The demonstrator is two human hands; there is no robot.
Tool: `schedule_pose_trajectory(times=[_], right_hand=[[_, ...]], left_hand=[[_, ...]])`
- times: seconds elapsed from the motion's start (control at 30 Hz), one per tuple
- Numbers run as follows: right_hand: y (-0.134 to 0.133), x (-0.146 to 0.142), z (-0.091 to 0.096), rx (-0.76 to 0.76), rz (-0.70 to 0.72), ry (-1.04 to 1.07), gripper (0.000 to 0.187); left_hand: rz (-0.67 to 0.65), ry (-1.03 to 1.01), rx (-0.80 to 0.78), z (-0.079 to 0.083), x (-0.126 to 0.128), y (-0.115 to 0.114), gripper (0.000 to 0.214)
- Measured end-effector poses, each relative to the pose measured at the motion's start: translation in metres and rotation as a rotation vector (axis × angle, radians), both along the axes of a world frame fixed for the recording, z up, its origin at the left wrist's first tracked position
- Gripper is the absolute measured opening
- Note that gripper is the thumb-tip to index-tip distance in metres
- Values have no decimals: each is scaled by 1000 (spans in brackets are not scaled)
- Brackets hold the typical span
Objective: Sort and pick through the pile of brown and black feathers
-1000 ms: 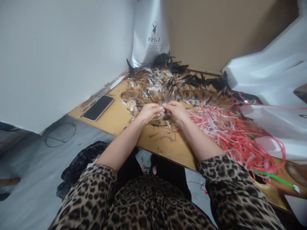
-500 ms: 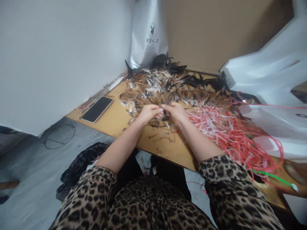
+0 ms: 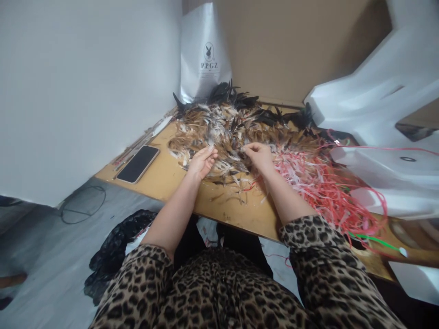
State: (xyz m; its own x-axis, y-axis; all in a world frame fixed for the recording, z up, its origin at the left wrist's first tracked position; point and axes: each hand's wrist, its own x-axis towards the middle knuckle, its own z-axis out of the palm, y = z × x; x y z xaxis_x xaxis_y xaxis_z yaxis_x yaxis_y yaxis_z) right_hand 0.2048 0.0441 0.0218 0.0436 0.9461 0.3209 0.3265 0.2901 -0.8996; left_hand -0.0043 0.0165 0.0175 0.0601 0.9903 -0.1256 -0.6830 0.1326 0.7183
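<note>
Pinching a few thin quills between thumb and forefinger, the right hand (image 3: 259, 155) is resting on the near edge of the feathers (image 3: 236, 128). The left hand (image 3: 202, 162) is lying close by on the same heap with its fingers loosely curled; whether it is gripping any is unclear. The feathers are spreading in a wide, fluffy heap over the middle of the table (image 3: 171, 176), brown and cream near the hands, glossy black at the far side. Flat pink and red strips (image 3: 322, 187) are curling in a tangle against the heap's right edge. A slim dark phone (image 3: 138, 163) is lying flat on the bare yellowish board at the left. A smooth white bag (image 3: 205, 55) is standing upright behind the heap.
</note>
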Motion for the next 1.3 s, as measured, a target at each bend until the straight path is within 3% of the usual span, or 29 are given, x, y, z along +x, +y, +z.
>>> schedule_pose_trajectory(times=[0.23,0.4,0.5,0.7,0.83,0.97,1.3], right_hand=[[-11,-11,7,49,122,-489,16],[-8,-17,2,25,86,-663,14],[-5,-16,3,-24,92,-517,11],[-9,-13,20,-355,175,229,28],[-16,-18,30,-478,269,504,33],[-21,-28,29,-479,312,558,31],[-27,-41,23,-404,262,406,30]], left_hand=[[-61,46,-11,-1,3,-1,5],[-105,80,2,-1,5,-2,9],[-112,94,-15,1,5,-2,9],[-107,93,-40,0,7,-2,4],[-141,120,-17,-5,8,-2,9],[-174,199,7,-6,11,-3,15],[-211,317,17,-6,16,-6,22]])
